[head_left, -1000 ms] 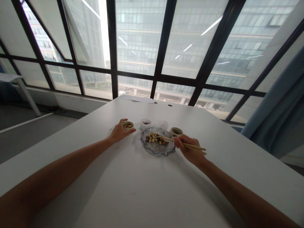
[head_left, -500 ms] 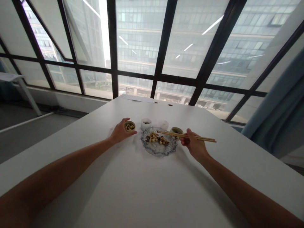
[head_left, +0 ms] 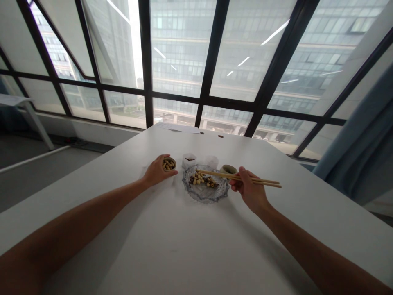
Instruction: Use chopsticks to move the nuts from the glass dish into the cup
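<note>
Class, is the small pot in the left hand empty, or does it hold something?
Not empty: brownish pieces show inside the small pot held in the left hand. How deep they lie, I cannot tell.

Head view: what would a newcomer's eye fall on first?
The scalloped glass plate stands out on the white table, small pale and dark pieces on it. The right hand holds chopsticks over it from the right; the left hand grips a small filled cup to its left. Behind the table, dark-framed windows fill the top.
</note>
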`<state>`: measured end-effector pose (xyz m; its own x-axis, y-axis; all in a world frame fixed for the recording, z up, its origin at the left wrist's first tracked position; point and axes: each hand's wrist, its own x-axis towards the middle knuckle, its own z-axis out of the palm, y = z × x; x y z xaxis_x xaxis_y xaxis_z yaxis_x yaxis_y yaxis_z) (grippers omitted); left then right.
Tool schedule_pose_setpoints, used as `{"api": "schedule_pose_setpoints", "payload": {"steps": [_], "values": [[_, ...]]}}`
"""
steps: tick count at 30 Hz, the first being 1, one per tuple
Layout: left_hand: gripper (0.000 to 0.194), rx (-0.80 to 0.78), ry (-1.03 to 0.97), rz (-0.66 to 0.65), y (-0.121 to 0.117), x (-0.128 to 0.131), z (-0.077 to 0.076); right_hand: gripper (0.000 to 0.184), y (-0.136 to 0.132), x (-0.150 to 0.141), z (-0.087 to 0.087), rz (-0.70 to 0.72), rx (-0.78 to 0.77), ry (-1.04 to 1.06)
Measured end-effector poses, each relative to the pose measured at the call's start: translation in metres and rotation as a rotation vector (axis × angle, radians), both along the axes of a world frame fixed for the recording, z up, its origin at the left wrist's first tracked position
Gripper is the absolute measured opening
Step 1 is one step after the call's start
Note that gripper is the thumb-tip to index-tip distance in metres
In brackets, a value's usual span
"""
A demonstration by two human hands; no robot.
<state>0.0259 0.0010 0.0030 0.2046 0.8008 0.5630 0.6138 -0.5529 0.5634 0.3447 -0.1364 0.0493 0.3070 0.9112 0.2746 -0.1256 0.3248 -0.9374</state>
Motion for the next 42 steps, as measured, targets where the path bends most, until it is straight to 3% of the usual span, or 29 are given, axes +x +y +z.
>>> {"api": "schedule_pose_setpoints", "payload": {"steps": [4,7,11,15,20,26,34,38,42], "values": [[0.075,-0.049,-0.002,0.054,-0.002,0.001,0.001,0.053,-0.01,-0.01,0.006,-0.046,0.121,-0.148],[0.072,-0.153,0.015,0.152,-0.005,0.001,0.007,0.054,-0.007,-0.008,0.006,-0.052,0.094,-0.087],[0.068,-0.309,0.15,0.221,-0.002,-0.005,0.023,0.058,0.006,0.008,0.003,-0.087,0.023,0.097],[0.081,-0.455,0.327,0.192,0.011,-0.006,0.045,0.058,0.014,0.022,0.005,-0.171,0.08,0.072],[0.082,-0.215,0.43,0.08,0.03,0.026,0.059,0.057,0.023,0.016,0.019,-0.289,0.247,-0.233],[0.079,-0.265,0.344,-0.09,0.055,0.071,0.055,0.053,0.05,-0.007,0.024,-0.199,0.259,-0.477],[0.072,-0.038,0.357,-0.234,0.058,0.074,0.053,0.055,0.067,-0.023,0.018,-0.181,0.269,-0.656],[0.07,-0.012,0.379,-0.255,0.053,0.074,0.054,0.058,0.072,-0.03,0.016,-0.157,0.203,-0.692],[0.067,-0.029,0.409,-0.214,0.054,0.073,0.053,0.06,0.067,-0.029,0.023,-0.131,0.19,-0.6]]}}
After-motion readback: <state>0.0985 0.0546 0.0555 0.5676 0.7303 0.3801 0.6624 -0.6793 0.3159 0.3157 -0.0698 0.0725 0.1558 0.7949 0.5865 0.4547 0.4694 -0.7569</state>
